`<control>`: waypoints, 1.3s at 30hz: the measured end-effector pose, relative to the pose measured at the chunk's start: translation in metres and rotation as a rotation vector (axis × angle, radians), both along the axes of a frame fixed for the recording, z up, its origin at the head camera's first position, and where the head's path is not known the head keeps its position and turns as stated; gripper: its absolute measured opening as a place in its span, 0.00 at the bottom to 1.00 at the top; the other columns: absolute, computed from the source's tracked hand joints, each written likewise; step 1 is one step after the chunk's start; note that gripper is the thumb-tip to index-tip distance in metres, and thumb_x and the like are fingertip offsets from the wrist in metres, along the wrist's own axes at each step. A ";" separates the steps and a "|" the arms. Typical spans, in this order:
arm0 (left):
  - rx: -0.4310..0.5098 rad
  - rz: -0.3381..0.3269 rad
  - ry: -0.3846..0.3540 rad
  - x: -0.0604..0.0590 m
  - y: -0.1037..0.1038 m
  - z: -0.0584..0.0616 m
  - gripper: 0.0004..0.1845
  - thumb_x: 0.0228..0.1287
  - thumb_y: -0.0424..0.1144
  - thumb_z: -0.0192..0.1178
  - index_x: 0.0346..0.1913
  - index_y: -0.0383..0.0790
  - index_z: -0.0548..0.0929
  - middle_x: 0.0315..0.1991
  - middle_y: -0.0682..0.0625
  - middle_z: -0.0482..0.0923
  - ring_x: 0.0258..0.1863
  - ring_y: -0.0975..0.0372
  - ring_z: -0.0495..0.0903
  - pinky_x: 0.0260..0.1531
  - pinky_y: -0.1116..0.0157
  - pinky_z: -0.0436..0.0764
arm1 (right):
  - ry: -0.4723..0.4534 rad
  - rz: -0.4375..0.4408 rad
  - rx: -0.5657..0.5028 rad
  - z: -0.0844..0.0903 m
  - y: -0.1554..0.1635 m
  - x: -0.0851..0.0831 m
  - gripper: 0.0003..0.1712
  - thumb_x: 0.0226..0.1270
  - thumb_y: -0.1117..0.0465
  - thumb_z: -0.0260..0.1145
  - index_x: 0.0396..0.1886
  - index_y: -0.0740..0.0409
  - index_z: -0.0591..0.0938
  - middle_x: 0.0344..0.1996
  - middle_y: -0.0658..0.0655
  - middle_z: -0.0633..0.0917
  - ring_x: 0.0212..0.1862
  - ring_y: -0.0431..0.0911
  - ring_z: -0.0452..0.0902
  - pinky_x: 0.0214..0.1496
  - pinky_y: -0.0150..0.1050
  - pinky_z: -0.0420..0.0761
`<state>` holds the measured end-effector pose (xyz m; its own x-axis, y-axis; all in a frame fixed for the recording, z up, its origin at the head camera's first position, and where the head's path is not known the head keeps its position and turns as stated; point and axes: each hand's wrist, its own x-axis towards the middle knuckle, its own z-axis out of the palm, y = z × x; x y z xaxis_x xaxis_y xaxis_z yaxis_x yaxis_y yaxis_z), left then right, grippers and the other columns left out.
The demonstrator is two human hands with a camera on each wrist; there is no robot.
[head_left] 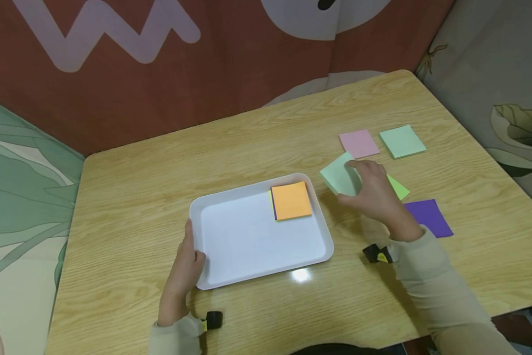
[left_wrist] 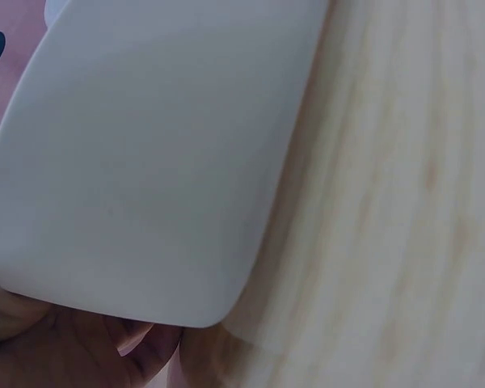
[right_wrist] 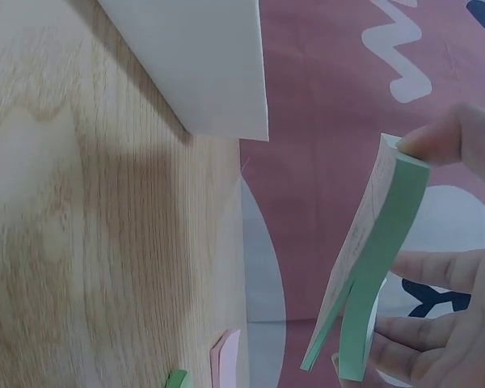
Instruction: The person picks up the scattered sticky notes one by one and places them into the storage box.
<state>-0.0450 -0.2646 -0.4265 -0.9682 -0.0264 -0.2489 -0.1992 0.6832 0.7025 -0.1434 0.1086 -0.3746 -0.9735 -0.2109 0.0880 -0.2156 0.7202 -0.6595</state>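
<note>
A pale green sticky-note pad is held in the air by the right hand, just beside the right end of a white tray. The pad is pinched at opposite edges between the thumb and the fingers; in the right wrist view it is seen slightly bent, with its sheets parted at one end. The tray is gripped at its left rim by the left hand; how firmly it is pressed cannot be told.

In the far right corner of the tray, an orange sticky-note pad is laid on top of others, of which only a purple and a yellow edge are shown. On the wooden table, to the right, a pink pad, a mint pad, a lime green pad and a purple pad are found.

The step in hand is judged to be the transfer of the pale green pad towards the tray. For the next move, a short carry over the right rim seems to be called for, with the pad levelled and an even pinch, so that the sheets are not spread further.
</note>
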 end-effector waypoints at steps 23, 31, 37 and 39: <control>-0.009 0.000 0.003 0.000 0.000 0.000 0.40 0.53 0.23 0.37 0.65 0.36 0.28 0.66 0.40 0.33 0.63 0.55 0.38 0.58 0.54 0.46 | 0.035 0.063 -0.016 -0.003 -0.011 0.001 0.38 0.37 0.61 0.68 0.52 0.69 0.68 0.50 0.69 0.66 0.53 0.61 0.55 0.49 0.54 0.60; -0.020 0.002 -0.007 0.000 0.001 0.001 0.39 0.54 0.23 0.37 0.65 0.37 0.28 0.66 0.40 0.33 0.63 0.55 0.38 0.58 0.54 0.45 | 0.023 0.083 -0.012 -0.004 -0.015 0.001 0.37 0.37 0.60 0.67 0.52 0.68 0.68 0.50 0.68 0.66 0.53 0.60 0.56 0.46 0.54 0.62; -0.029 -0.001 -0.013 -0.001 0.001 0.001 0.39 0.54 0.22 0.37 0.65 0.36 0.28 0.66 0.40 0.33 0.63 0.56 0.37 0.59 0.55 0.45 | 0.024 0.102 -0.021 -0.004 -0.019 0.001 0.37 0.37 0.61 0.68 0.51 0.68 0.68 0.50 0.68 0.66 0.52 0.60 0.56 0.46 0.54 0.62; -0.027 -0.003 -0.010 -0.001 0.000 0.001 0.39 0.54 0.22 0.37 0.65 0.36 0.28 0.66 0.40 0.33 0.63 0.56 0.37 0.59 0.55 0.45 | 0.022 0.109 -0.020 -0.004 -0.021 0.001 0.37 0.37 0.60 0.68 0.52 0.68 0.68 0.50 0.68 0.66 0.52 0.60 0.57 0.46 0.54 0.62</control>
<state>-0.0456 -0.2643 -0.4258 -0.9657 -0.0304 -0.2580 -0.2043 0.7025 0.6817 -0.1423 0.0880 -0.3790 -0.9427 -0.3136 0.1138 -0.3063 0.6784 -0.6678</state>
